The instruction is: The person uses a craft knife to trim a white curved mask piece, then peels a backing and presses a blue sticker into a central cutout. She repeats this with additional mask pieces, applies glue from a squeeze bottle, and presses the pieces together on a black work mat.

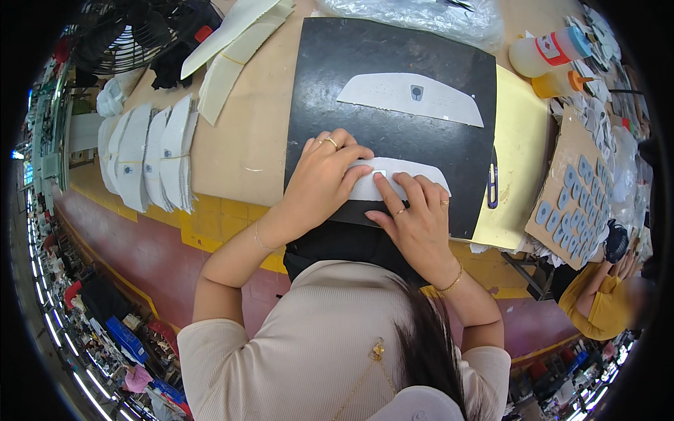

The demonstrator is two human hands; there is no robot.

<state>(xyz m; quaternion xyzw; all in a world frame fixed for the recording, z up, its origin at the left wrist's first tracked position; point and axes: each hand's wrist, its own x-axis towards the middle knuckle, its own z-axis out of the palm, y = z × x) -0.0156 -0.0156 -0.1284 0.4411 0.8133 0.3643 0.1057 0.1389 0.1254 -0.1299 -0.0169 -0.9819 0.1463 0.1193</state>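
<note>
A white curved panel (pixel 432 175) lies near the front edge of a black mat (pixel 319 91), under both my hands. My left hand (pixel 319 175) is closed at the panel's left end, with thumb and index finger against it and the other fingers curled. My right hand (pixel 420 210) rests on the panel's right part with its fingers apart. Its index fingertip touches a small pale square patch (pixel 380 172) at the panel's middle. Farther back on the mat lies a second white panel (pixel 379 98), bearing a dark grey patch (pixel 417 92).
Bundled white panels (pixel 144 158) stand at the left, near long off-white strips (pixel 235 59) and a black fan (pixel 130 35). On the right are a purple cutter (pixel 493 186), a yellow sheet (pixel 516 154), bottles (pixel 547 52) and cardboard (pixel 540 228) with several grey patches. A person (pixel 597 302) sits beyond.
</note>
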